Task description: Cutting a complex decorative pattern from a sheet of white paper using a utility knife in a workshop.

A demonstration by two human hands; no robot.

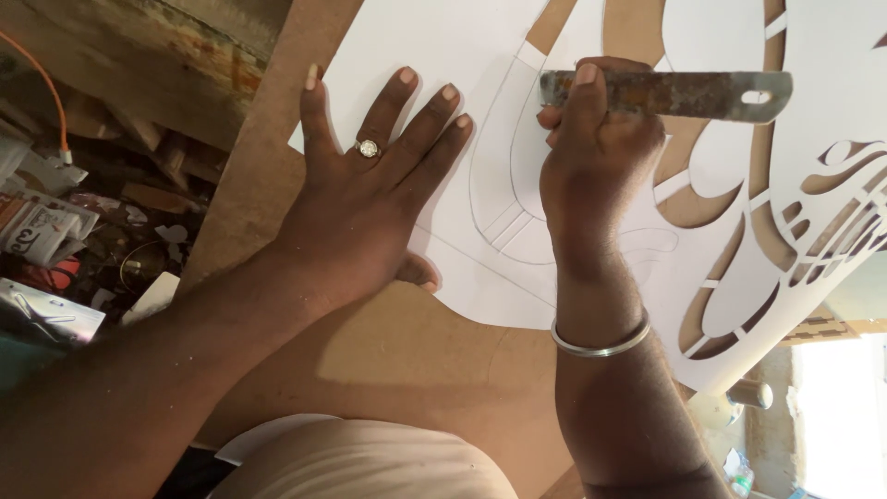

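Observation:
A large white paper stencil point(443, 46) with curved cut-out shapes lies on a brown board point(416, 360). My left hand point(370, 203), wearing a ring, presses flat on the sheet with fingers spread, holding nothing. To its right, my right hand point(596, 152), with a metal bangle at the wrist, grips a rusty flat metal blade point(684, 92) that sticks out to the right over the cut-outs. The fingers hide the blade's working end where it meets the paper beside pencilled curved lines point(504, 199).
The board's left edge point(231, 199) drops to a cluttered floor with wood scraps, printed packets point(42, 231) and an orange cable point(42, 74). At the lower right, beyond the sheet's edge, are a small cylinder point(750, 395) and bright ground.

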